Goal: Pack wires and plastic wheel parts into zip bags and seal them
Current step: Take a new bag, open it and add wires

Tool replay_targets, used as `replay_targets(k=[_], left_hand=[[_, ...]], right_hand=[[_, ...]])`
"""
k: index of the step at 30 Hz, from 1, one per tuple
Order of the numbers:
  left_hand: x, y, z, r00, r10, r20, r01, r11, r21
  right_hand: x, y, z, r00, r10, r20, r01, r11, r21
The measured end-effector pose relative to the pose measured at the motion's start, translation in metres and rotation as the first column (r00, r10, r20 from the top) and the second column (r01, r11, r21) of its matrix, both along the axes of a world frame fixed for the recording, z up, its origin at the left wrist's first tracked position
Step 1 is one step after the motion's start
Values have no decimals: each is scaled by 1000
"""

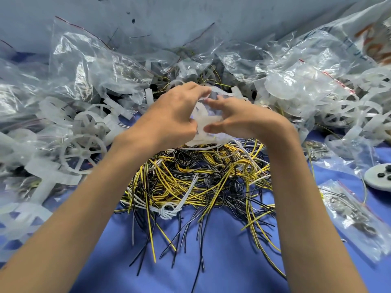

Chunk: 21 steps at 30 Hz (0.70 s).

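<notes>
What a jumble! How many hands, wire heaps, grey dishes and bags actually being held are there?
Hands: 2 (left hand, right hand)
Wire heap: 1
Grey dish: 1
Held bag: 1
Total: 5

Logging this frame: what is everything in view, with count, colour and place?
wires: many, yellow, black and white, pile at centre
wheel parts: many, translucent white, heaps left and right
zip bags: many, clear, piled along back
packed bag: one, clear, greyish contents, near right
disc: one, grey with black bits, right edge
table cover: one, blue, underneath
small bag: one, clear, between both hands
left hand: grips small bag
right hand: grips small bag
</notes>
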State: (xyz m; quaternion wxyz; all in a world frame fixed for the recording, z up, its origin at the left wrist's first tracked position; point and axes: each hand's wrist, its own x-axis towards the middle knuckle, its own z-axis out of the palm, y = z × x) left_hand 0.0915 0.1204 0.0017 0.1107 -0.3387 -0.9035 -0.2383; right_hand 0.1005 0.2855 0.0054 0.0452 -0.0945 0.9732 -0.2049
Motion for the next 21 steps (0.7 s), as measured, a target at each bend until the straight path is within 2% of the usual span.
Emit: replay_targets(k=[5, 8, 14, 16, 18, 21], left_hand=[[2, -1, 0, 1000, 0, 17, -1, 1000, 18], [2, 1, 0, 999, -22, 32, 21, 999, 28], [5, 3, 2, 999, -30, 30, 28, 997, 78], [4, 3, 2, 1000, -21, 10, 19, 995, 102], [3, 4, 2, 1000, -13, 10, 12, 993, 116], [3, 6, -1, 999, -31, 30, 28, 994, 110]], right_hand=[[4, 3, 2, 995, -40, -93, 24, 984, -176], [5, 1, 1, 994, -73, -87, 46, 960, -278], [0, -8, -2, 986, -75, -147, 4, 900, -436], [-4, -11, -4, 991, -28, -128, -20, 935, -355], [-7, -13, -6, 998, 53, -31, -58, 979, -197], [-6, -16, -10, 988, 116, 103, -114, 993, -29]])
